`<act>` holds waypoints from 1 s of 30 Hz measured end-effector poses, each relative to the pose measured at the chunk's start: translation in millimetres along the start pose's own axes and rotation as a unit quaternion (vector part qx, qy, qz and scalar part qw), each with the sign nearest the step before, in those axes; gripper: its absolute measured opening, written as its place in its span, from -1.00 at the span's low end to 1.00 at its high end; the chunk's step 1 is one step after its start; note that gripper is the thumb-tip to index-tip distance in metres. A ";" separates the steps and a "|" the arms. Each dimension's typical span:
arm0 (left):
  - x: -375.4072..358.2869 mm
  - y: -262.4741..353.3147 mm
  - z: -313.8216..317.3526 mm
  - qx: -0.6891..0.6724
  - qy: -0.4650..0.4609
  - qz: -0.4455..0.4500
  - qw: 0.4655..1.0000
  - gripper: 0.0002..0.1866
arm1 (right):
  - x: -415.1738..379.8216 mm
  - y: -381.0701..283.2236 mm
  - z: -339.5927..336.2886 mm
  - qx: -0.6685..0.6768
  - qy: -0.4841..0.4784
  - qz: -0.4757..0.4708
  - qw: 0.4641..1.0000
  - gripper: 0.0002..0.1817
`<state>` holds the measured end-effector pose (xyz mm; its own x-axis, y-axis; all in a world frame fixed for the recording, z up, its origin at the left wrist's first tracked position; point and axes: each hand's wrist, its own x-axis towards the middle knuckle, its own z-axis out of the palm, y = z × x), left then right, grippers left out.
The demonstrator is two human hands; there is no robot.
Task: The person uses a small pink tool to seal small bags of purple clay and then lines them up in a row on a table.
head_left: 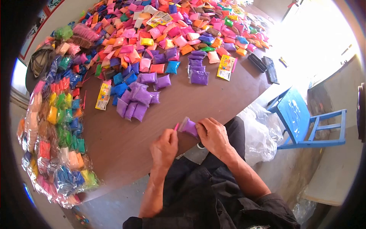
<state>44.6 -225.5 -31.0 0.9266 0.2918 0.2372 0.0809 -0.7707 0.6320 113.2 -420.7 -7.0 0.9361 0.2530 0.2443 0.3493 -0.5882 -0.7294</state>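
My right hand (214,134) is closed on the right end of a small clear packet of purple clay-like filling (188,128), near the table's front edge. My left hand (164,148) is closed in a pinch just left of the packet, with the tip of a thin pink stick (176,126) poking up from the fingers. The rest of the stick is hidden in the hand. Beyond my left hand lies a pile of similar purple packets (139,95). A short stack of purple packets (199,77) lies farther back.
A large heap of coloured packets (179,32) covers the far table. Bagged packets (61,126) line its left edge. Yellow printed cards (226,68) lie on the brown tabletop (114,152). A black case (257,63) and a phone-like slab (270,70) are at right, near a blue chair (291,116).
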 end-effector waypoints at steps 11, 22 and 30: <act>29.3 15.3 7.1 0.008 -0.056 0.057 0.997 -0.87 | -1.7 5.5 2.1 -0.005 -0.001 0.015 1.000 -0.80; 34.6 24.9 6.6 0.025 -0.052 0.149 0.987 -0.83 | -2.4 2.4 0.2 0.002 0.003 0.026 1.000 -0.80; 37.4 28.9 -10.1 0.006 -0.039 0.171 0.985 -0.77 | -4.5 4.0 3.9 0.002 0.011 0.032 0.999 -0.81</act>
<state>77.8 -231.1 3.6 0.9262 -0.0297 0.3758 -0.2359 -0.8233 0.5163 110.3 -421.2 -13.5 0.9574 0.1972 0.2108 0.2879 -0.6001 -0.7463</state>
